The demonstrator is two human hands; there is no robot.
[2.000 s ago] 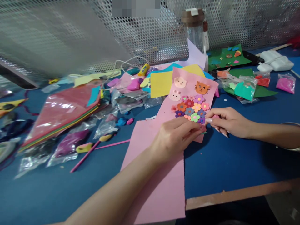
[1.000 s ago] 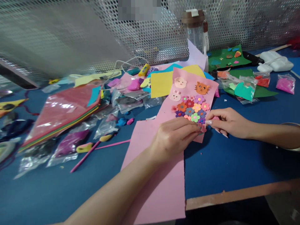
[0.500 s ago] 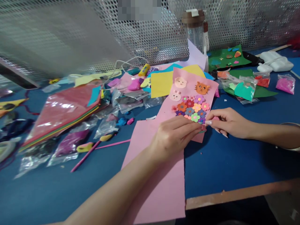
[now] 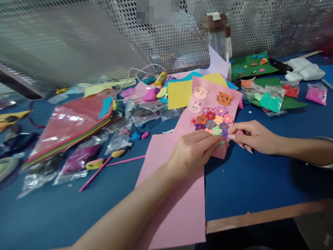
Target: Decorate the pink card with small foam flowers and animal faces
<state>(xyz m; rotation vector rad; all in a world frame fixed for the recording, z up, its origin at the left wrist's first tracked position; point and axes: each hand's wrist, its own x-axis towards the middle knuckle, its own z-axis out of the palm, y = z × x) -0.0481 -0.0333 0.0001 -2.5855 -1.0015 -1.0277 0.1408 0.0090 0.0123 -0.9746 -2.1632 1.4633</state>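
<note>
Blue is the surface of the bench (image 4: 249,184), which is backed by a perforated metal panel (image 4: 179,38). Below the left arm, a long pink sheet (image 4: 171,211) is stretched toward the near edge. To the left, a stack of coloured sheets (image 4: 78,119) is enclosed in clear plastic, with a bag of purple material (image 4: 80,158) lying just in front of it.

Near the middle, a pink card (image 4: 217,88) is laid at a slant, its lower part partly covered by the left hand (image 4: 194,149). That hand's fingers are pressed together and pointed toward the card's right edge; whether anything is pinched by their tips cannot be told. Just beside the same edge, the right hand (image 4: 253,137) is curled, thumb and forefinger brought together — a pink lump (image 4: 239,132) is held within its fingers.

Behind the card, a lidded bottle (image 4: 215,31) is stood upright near the panel, and a yellow sheet (image 4: 179,93) is partly overlapped by the card's left side. On the card, an orange cat face (image 4: 225,98) and two paler faces are set above a crowded cluster of small flowers (image 4: 218,120) — purple, red, orange and green among them.
</note>
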